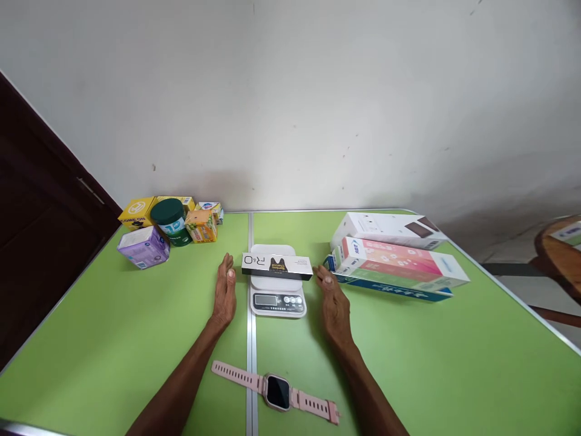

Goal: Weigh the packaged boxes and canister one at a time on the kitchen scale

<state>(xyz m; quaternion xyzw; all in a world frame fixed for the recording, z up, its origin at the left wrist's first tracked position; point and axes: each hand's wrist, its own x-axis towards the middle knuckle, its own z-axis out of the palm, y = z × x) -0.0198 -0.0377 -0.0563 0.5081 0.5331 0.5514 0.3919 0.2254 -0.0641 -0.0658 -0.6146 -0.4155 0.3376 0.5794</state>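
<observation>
A long black-and-white toothpaste box [278, 272] lies crosswise on a white kitchen scale [278, 312], which has a small display and several buttons at its near side. My left hand [224, 293] rests on edge to the left of the scale, fingers stretched forward and a gap between it and the box. On the other side, my right hand [334, 306] is held with its fingers extended, their tips close to the box's right end; neither hand holds anything. Nearer to me lies a pink smartwatch [277, 392] with its strap spread out and its screen dark.
At the back left stand a purple pack [143, 247], a green canister [169, 219], a yellow box [137, 212] and an orange box [201, 226]. At the right lie a white box [385, 227], a pink box [403, 261] and a blue-green box [394, 289]. A wall [290, 121] rises behind the green table [136, 339].
</observation>
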